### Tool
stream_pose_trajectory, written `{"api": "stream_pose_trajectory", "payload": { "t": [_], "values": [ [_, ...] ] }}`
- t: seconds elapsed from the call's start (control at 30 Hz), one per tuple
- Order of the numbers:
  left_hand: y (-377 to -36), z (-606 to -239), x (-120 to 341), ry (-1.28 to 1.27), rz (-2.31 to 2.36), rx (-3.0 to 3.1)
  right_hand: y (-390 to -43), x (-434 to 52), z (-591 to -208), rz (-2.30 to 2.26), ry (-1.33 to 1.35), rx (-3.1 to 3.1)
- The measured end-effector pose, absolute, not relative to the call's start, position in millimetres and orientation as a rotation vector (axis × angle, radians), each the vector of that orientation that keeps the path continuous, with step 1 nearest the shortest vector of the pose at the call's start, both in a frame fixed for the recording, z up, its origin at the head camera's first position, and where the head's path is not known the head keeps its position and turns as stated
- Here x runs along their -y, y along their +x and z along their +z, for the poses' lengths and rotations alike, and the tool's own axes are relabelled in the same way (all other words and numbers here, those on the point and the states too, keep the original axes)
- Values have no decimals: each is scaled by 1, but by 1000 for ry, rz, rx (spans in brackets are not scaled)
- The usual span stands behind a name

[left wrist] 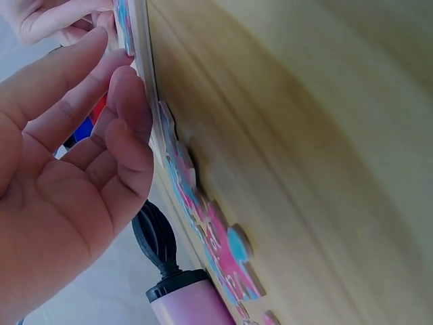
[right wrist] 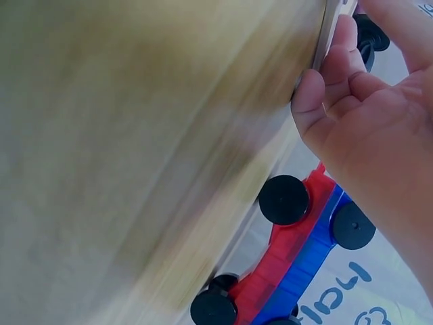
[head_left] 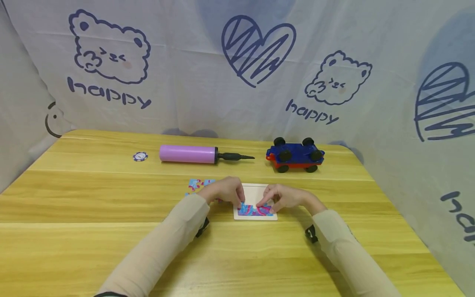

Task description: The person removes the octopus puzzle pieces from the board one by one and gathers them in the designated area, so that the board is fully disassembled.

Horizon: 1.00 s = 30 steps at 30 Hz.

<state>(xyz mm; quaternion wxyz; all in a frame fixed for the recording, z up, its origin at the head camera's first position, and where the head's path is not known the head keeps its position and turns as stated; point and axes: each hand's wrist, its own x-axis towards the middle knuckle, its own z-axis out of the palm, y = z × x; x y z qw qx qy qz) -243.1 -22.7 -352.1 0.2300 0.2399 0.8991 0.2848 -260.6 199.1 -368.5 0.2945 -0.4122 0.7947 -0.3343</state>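
Observation:
A pale puzzle tray (head_left: 254, 192) lies on the table, with joined blue, pink and purple puzzle pieces (head_left: 249, 211) along its near side. My left hand (head_left: 229, 190) reaches over the tray's left edge, its fingertips at the left end of these pieces. In the left wrist view the left hand's (left wrist: 64, 162) thumb and forefinger reach forward, other fingers bent, no piece seen between them. From the right, my right hand (head_left: 285, 196) touches the pieces with its forefinger extended and its thumb near their right end. The right wrist view hides those fingertips.
Loose puzzle pieces (head_left: 193, 184) lie left of the tray, partly behind the left arm. Farther back are a purple hand pump (head_left: 188, 154), a poker chip (head_left: 140, 156) and an upturned blue and red toy car (head_left: 297, 154). A printed cloth (head_left: 208, 99) hangs behind the table.

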Motion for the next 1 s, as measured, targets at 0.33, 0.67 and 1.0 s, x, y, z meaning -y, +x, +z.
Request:
{"api": "stream_pose_trajectory", "payload": {
  "t": [0.33,0.67,1.0],
  "values": [
    [-242,-352,22,657,796,-2487,-261,-200,-368,-852,-1102,-2125],
    [-242,-355,19,685,746,-2502,-260,-197,-365,-820,-1109,-2130],
    [-239,-354,16,660,720,-2512,-254,-191,-371,-898,-1128,-2277]
  ]
}}
